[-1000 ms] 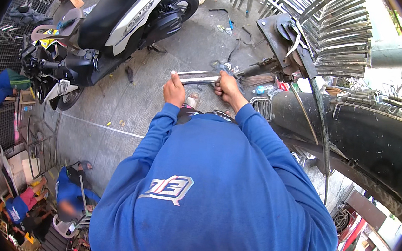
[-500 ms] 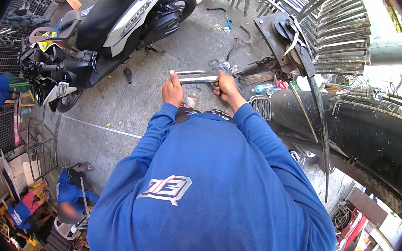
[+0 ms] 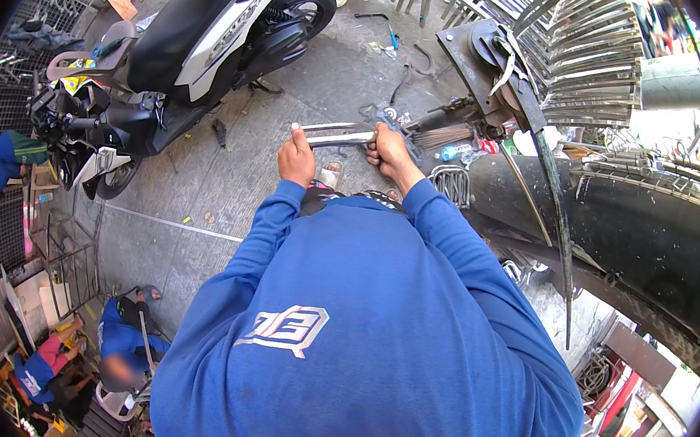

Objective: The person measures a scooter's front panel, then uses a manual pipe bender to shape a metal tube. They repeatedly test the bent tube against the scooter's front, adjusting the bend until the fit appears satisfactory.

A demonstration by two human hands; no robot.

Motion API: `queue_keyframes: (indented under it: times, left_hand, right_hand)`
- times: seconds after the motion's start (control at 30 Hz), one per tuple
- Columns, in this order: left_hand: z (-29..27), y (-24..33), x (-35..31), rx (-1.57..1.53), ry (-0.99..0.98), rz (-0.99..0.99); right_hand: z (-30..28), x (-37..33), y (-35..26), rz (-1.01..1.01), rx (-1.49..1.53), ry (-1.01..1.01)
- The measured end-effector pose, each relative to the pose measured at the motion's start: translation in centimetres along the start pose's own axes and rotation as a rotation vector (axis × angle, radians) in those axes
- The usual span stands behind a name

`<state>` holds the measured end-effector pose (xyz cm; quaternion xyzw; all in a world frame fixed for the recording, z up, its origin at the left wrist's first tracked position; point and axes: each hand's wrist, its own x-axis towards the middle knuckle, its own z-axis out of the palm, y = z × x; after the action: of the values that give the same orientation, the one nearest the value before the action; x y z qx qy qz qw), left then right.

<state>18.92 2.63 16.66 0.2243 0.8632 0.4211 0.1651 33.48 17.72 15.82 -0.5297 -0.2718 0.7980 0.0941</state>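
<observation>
Both hands are in front of my body at waist height, wrapped round a shiny, bent metal bar (image 3: 341, 139) that has two long sides. My left hand (image 3: 297, 159) grips its left end with the thumb upright on top. My right hand (image 3: 392, 153) is closed on the right end, and its fingers hide that part of the bar. A dark blue-grey thing (image 3: 409, 140) shows just beyond my right hand; I cannot make out its kind or whether the hand touches it.
A black-and-white scooter (image 3: 215, 45) stands at the left. To the right are a steel bending rig (image 3: 491, 68), a large dark cylinder (image 3: 645, 222) and stacked curved metal strips (image 3: 592, 65). Tools, including a hacksaw (image 3: 385, 26), lie ahead. People in blue (image 3: 121, 340) work at the lower left.
My hands keep their hold on the bar and have hardly moved. The whole view has shifted slightly, and a person's blurred head has come in at the upper left.
</observation>
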Motion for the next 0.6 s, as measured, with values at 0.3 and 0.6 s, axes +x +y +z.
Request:
queue_keyframes:
  times: [0.3, 0.6]
  left_hand:
    - [-0.3, 1.1, 0.0, 0.087, -0.038, 0.092]
    - [-0.3, 9.1, -1.4, -0.022, -0.806, 1.075]
  right_hand:
    - [-0.7, 0.1, -0.5, -0.002, 0.015, 0.021]
    - [-1.0, -10.3, -10.1, -0.264, 0.367, -0.183]
